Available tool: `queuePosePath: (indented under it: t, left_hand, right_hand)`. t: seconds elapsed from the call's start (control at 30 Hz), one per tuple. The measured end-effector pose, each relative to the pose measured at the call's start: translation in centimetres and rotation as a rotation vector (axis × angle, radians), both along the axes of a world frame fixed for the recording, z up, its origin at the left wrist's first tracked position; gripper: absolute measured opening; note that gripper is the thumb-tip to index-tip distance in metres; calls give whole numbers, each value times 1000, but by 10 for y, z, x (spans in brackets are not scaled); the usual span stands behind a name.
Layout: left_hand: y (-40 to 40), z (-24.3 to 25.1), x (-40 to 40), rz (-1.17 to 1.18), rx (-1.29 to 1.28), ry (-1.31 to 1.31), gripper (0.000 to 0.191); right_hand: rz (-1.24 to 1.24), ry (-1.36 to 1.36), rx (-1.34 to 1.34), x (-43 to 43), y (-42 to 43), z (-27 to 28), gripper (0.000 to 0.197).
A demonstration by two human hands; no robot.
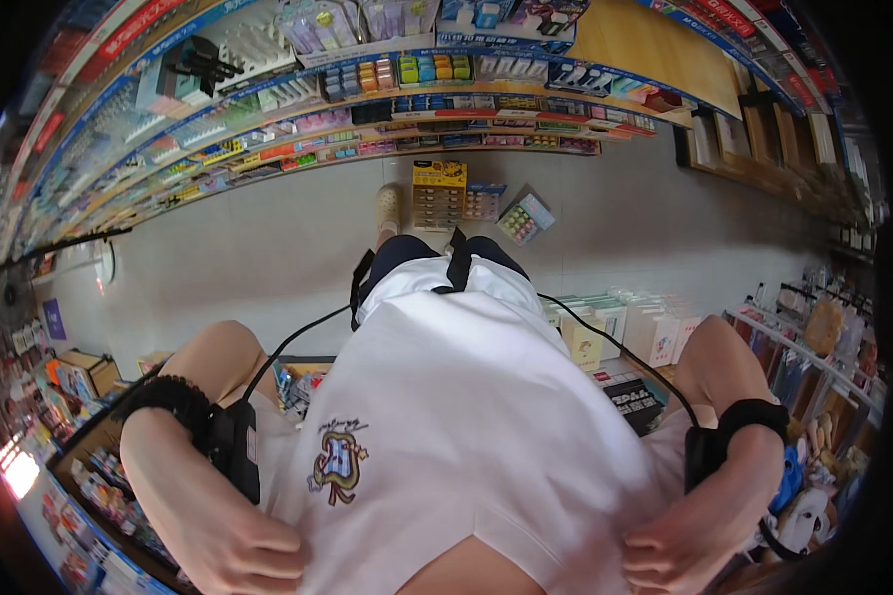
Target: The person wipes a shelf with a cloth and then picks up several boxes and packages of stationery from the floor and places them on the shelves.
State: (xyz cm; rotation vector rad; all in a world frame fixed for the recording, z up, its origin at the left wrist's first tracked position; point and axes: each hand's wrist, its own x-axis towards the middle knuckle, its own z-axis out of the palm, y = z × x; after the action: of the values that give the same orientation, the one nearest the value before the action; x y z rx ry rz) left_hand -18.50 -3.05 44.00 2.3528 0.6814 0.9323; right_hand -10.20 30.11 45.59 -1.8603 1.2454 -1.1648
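Observation:
At the left, my left hand (257, 550) is curled against a white shirt (446, 387), near its embroidered emblem (339, 465). My right hand (666, 550) curls against the opposite side of the same shirt. The fingers of both hands are bent into the cloth, and their tips are hidden. A black wristband with a dark box (235, 450) sits on the left wrist, and another box (703, 454) is strapped to the right one. Black cables (617, 342) run from both boxes down towards the waist.
Stationery shelves (417, 104) curve across the front. On the tiled floor (283, 245), near a clog (389, 204), stand a yellow-topped display box (439, 178) and a tilted box (527, 219). Notebooks (625, 327) stand at the right, by a rack with plush toys (796, 513).

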Motion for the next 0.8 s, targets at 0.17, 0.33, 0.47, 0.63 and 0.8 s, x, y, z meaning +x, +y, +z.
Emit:
queuePosePath:
  t: [0.17,0.33,0.47,0.63,0.8]
  left_hand:
    - [23,-3,50,19,-14,-50,22]
    - [37,-3,79,31,-30,-296,21]
    - [38,-40,71,104,-175,-860,20]
    - [-11,-201,121,1031,-1332,-948,20]
    - [-27,-274,185,670,-1940,-1100,29]
  right_hand:
    - [50,17,-30,23,27,3,27]
    - [113,6,-74,34,40,10,24]
    - [165,-33,-130,31,45,6,22]
    - [370,-215,-21,-11,10,-69,15]
    - [-348,-479,827,-33,4,-218,19]
